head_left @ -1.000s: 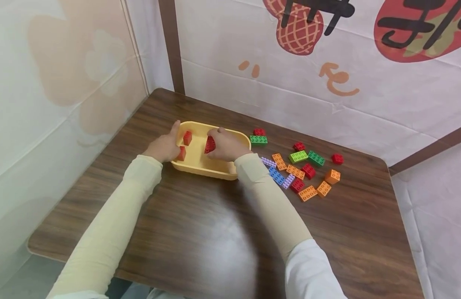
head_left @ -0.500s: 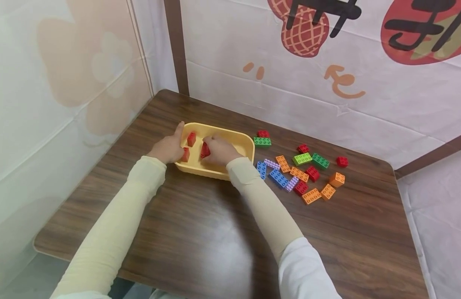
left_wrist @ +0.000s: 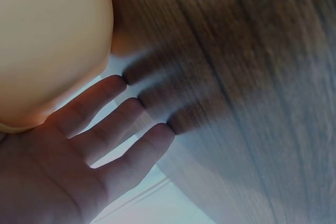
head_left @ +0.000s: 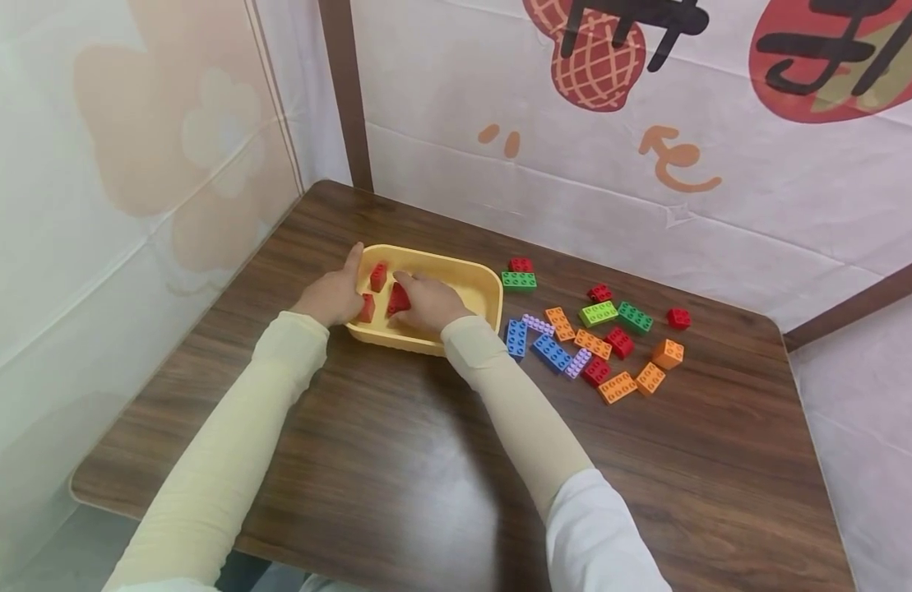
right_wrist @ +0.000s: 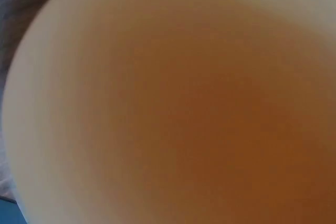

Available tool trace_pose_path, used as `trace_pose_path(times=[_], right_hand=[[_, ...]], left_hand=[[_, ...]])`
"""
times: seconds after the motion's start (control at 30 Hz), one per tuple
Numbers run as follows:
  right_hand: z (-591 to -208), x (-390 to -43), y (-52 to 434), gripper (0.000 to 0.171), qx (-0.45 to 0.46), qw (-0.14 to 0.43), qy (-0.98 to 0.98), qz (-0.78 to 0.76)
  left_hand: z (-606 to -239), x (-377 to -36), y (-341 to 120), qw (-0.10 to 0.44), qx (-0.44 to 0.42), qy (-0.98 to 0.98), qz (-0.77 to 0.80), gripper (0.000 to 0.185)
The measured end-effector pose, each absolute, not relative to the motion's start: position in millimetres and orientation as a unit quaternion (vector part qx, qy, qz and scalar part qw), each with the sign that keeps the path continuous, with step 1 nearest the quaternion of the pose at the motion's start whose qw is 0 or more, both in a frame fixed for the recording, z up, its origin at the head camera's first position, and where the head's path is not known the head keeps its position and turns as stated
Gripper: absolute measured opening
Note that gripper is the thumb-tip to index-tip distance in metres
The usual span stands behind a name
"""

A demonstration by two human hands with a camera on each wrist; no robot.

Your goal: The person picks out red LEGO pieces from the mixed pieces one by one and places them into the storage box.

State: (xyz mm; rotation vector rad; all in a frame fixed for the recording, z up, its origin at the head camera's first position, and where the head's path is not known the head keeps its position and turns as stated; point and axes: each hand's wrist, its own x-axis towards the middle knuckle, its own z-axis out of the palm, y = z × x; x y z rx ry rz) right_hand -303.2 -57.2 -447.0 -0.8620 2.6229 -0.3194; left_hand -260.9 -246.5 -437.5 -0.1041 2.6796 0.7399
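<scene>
Three red bricks (head_left: 378, 277) were inside my yellow tray (head_left: 444, 260), which sat toward the far left of the wooden counter (head_left: 396, 444). Two stood free near its left end; the third, the held brick (head_left: 398, 301), was just right of them, pinched between the thumb and fingers of my right hand (head_left: 435, 302). That grip was closed around it, though part of the contact was hidden and the right wrist view gave only a yellow-brown blur. My left hand (head_left: 330, 294) was at the tray's left end, its grip unclenched, three fingers stretched out beside the outer wall.

Handling the brick well, I judged, called for a light pinch, its base flat on the tray floor before the fingers parted, and no knock against its two neighbours. The left hand needed only to brace the tray against sliding.

Seventeen other bricks lay on the counter to the tray's right: five red (head_left: 619, 342), five orange (head_left: 593, 344) with one taller, two green (head_left: 635, 317), one lime (head_left: 599, 314), two purple (head_left: 578, 363) and two blue (head_left: 552, 353).
</scene>
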Motion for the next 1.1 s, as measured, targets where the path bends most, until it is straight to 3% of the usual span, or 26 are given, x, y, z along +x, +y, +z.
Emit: trace_pose_path(times=[0.23, 0.4, 0.73, 0.9, 1.1], right_hand=[[-444.0, -303.4, -52.7, 0.084, -0.294, 0.183, 0.928, -0.137], [-432.0, -308.2, -42.0, 0.071, -0.280, 0.157, 0.932, -0.168], [-414.8, -341.5, 20.0, 0.033, -0.248, -0.002, 0.946, -0.209], [-422.0, -359.5, 55.9, 0.034, -0.205, 0.003, 0.958, -0.202], [-434.5, -370.1, 93.0, 0.048, -0.151, 0.061, 0.969, -0.187]], left_hand=[[-442.7, -261.1, -249.4, 0.176, -0.041, 0.947, 0.266, 0.097], [-441.1, -261.2, -250.5, 0.177, -0.043, 0.948, 0.262, 0.096], [-438.2, -262.5, -248.3, 0.183, -0.055, 0.947, 0.257, 0.097], [-439.5, -264.3, -247.9, 0.187, -0.058, 0.945, 0.261, 0.098], [-442.3, -264.7, -245.6, 0.182, -0.047, 0.947, 0.261, 0.095]])
